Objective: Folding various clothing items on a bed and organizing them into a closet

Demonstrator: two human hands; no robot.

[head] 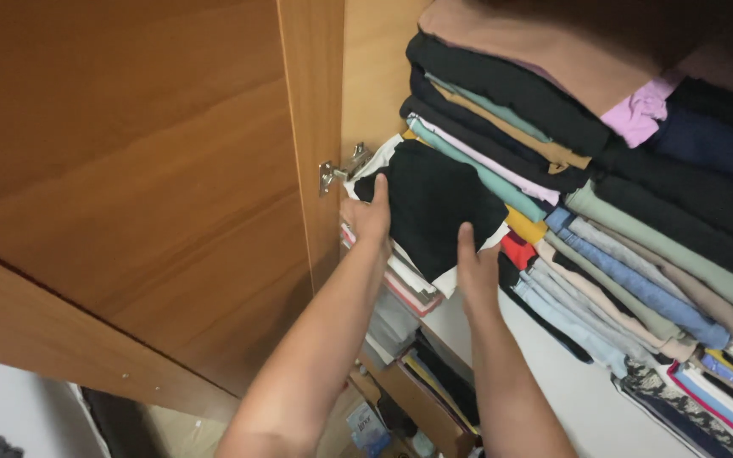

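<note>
Both arms are reaching up into an open wardrobe, toward a folded black garment (pixel 434 208) that is lying at the front of a shelf, on top of a short pile of folded clothes (pixel 405 284). The left hand (pixel 368 214) is pressing flat against the left edge of the black garment, fingers stretched and together, thumb tucked toward the cloth. The right hand (pixel 477 271) is resting at the garment's lower right corner, fingers extended upward along the fabric; whether its fingertips are curling under the cloth is hard to tell from this angle. Neither hand is closing into a fist. Just left of the black garment, a metal hinge (pixel 337 172) is showing on the wardrobe's side panel, and the wooden door (pixel 129 170) is standing open farther left. Right of the garment, a tall stack of folded clothes (pixel 638 237) in black, green, blue and tan is filling the shelf. Below the garment, a lower shelf (pixel 422 407) is holding more folded items.
</note>
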